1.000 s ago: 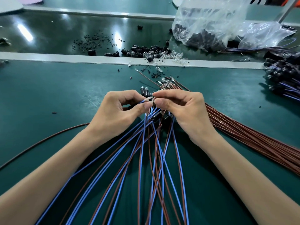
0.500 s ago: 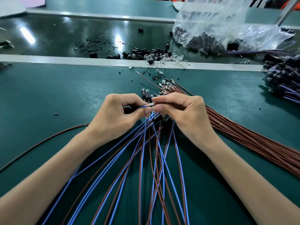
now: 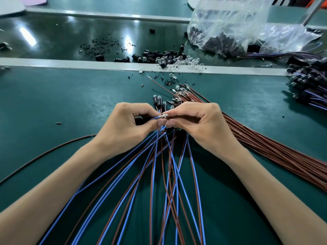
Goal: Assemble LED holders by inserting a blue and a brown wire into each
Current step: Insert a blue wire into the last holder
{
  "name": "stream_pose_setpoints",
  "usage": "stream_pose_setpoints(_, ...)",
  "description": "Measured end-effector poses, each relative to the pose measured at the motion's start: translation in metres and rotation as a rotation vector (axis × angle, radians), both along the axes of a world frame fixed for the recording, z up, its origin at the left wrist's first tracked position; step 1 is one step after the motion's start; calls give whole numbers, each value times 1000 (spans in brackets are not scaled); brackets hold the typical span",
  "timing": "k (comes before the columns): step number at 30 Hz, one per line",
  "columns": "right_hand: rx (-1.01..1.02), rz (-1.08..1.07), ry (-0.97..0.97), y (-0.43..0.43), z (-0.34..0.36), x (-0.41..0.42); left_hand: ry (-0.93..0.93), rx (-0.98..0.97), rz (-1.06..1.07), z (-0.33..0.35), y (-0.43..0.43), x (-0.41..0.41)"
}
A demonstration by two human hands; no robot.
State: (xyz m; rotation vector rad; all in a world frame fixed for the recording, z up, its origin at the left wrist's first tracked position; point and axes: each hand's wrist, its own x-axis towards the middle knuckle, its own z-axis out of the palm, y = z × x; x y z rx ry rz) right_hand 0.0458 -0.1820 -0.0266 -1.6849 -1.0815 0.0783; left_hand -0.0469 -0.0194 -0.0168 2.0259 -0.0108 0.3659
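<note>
My left hand (image 3: 123,128) pinches a blue wire (image 3: 155,117) near its metal terminal tip, which points right. My right hand (image 3: 196,124) faces it, fingers curled round a small LED holder that is mostly hidden by the fingertips; the wire tip meets it between the two hands. Several blue and brown wires (image 3: 164,174) fan out below both hands toward me. Just beyond the hands lie a few black holders with clear LEDs (image 3: 159,100) fitted with wires.
A bundle of brown wires (image 3: 265,147) runs off to the right. Loose black holders and clear LEDs (image 3: 168,58) lie along the grey rail (image 3: 70,63). A plastic bag of holders (image 3: 230,27) sits at back right. Finished assemblies (image 3: 307,82) pile at the right edge.
Both hands have stayed together at the same spot; they sit slightly lower in view as the camera shifted. The blue wire tip still meets the right hand's fingertips.
</note>
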Motion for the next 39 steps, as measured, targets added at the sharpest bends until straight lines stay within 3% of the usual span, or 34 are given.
stream_pose_setpoints(8, -3, -40, -332, 1, -2, 2, -1, -14, 0, -1, -1, 0)
stream_pose_setpoints(13, 41, -44, -239, 1, -1, -1, -22, -6, -7, 1, 0, 0)
stream_pose_setpoints(21, 57, -85, -303, 2, 0, -4, -39, -42, 1, 4, -3, -2)
stream_pose_setpoints(25, 74, -114, -221, 2, 0, -7, -26, -135, -10, 5, -1, -2)
stream_pose_setpoints(32, 103, -194, -126, 4, -1, -9, -87, -109, 43, 3, -4, 0)
stream_pose_setpoints(35, 120, -144, 16, 2, 0, -8, -93, -100, 69, 1, -4, 0)
stream_pose_setpoints(39, 142, -99, 42, 3, 0, -7, -109, -92, 88, 0, -4, 0)
